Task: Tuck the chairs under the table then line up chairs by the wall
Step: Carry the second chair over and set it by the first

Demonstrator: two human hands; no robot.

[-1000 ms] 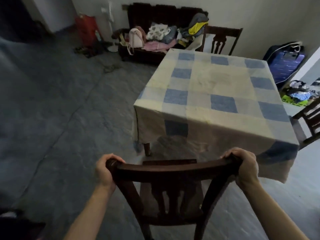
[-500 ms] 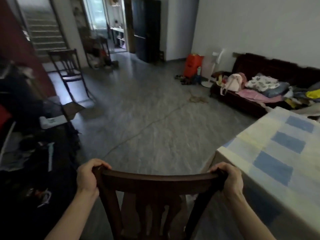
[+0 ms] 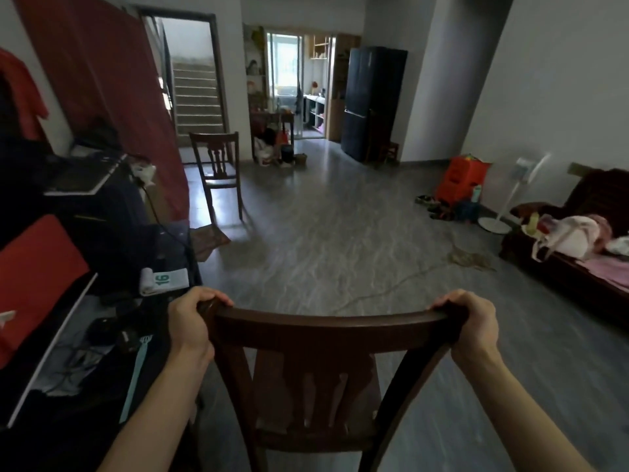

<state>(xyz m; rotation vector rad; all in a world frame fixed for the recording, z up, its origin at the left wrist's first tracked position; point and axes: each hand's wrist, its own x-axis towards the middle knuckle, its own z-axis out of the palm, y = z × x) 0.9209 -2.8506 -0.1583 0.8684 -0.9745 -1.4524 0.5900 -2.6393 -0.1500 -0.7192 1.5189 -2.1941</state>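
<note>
A dark wooden chair [image 3: 316,379] stands right in front of me, its back toward me. My left hand [image 3: 192,321] grips the left end of its curved top rail. My right hand [image 3: 471,323] grips the right end. A second matching chair [image 3: 218,172] stands far off at the left wall, beside the red curtain and the stair doorway. The table is out of view.
A cluttered dark desk [image 3: 68,301] with cables and red items runs along my left. A dark sofa [image 3: 578,257] piled with clothes sits at the right wall, with a standing fan [image 3: 510,195] and a red crate [image 3: 463,178] beyond. Open grey floor [image 3: 340,233] stretches ahead.
The view has swung left away from the checked table, which has left the frame. Both hands keep hold of the chair's top rail, and the chair has turned with me toward the open room.
</note>
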